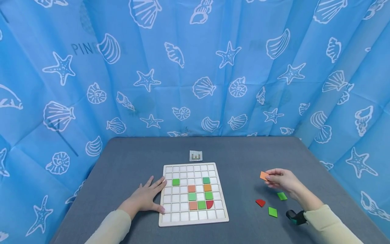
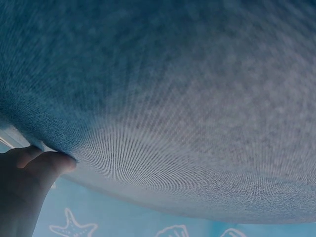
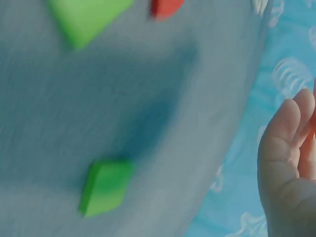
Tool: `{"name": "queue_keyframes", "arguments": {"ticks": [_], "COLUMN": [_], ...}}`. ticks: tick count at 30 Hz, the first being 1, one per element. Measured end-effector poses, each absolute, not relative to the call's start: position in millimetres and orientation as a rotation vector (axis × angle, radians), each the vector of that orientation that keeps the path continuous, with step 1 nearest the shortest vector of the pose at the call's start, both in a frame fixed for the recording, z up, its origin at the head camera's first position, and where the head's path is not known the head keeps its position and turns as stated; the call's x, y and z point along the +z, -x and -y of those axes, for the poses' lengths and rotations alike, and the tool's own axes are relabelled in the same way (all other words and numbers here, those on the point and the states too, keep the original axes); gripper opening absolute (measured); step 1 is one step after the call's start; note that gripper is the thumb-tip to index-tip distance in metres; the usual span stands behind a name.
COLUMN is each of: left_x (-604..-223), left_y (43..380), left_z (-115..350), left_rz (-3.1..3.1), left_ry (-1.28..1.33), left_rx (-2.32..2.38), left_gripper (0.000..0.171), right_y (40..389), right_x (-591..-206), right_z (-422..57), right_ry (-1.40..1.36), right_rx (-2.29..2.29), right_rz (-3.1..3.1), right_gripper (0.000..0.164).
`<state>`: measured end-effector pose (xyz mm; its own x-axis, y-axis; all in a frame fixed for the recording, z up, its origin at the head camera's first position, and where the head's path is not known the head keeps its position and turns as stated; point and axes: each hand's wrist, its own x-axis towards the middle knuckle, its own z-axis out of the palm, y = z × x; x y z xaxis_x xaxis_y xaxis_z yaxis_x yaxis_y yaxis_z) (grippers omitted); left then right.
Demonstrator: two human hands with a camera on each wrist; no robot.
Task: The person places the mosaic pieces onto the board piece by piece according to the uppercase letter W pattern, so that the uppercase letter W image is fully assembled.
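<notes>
In the head view a wooden grid board (image 1: 178, 219) lies on the grey table, with green, orange and red tiles in several of its squares. My left hand (image 1: 145, 198) rests at the board's left edge, its fingers spread and touching the rim. The right hand (image 1: 283, 182) pinches an orange square tile (image 1: 263, 175) above the table, to the right of the board. Below that hand lie a red quarter-round tile (image 1: 260, 202) and two green square tiles, one nearer the wrist (image 1: 282, 196). The right wrist view shows the hand (image 3: 289, 158) and a green tile (image 3: 106, 187).
Behind the board lies a small pattern card (image 1: 196, 156). A dark strap (image 1: 296, 217) hangs at the right wrist. A blue curtain (image 1: 189, 74) with white shells stands behind the grey table (image 1: 137, 152) and along its sides.
</notes>
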<state>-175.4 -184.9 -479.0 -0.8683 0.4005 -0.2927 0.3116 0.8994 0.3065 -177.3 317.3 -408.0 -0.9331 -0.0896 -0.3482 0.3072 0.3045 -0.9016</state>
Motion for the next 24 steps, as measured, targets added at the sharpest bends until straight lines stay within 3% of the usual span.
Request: {"name": "queue_keyframes", "arguments": {"ticks": [13, 24], "left_x": [-476.6, -473.4], "left_y": [173.9, 172.9], "left_z": [183.8, 184.9], "left_rz": [-2.714, -2.710], "left_ry": [-0.519, -0.534], "left_rx": [0.346, 0.366], "left_gripper": [0.107, 0.108], "right_y": [166.2, 165.0], "right_x": [-405.5, -408.5], "right_z": [-259.3, -217.2], "right_ry": [-0.118, -0.142], "right_rx": [-1.721, -1.682], "right_rz": [-2.278, -2.306], "right_gripper": [0.032, 0.026]}}
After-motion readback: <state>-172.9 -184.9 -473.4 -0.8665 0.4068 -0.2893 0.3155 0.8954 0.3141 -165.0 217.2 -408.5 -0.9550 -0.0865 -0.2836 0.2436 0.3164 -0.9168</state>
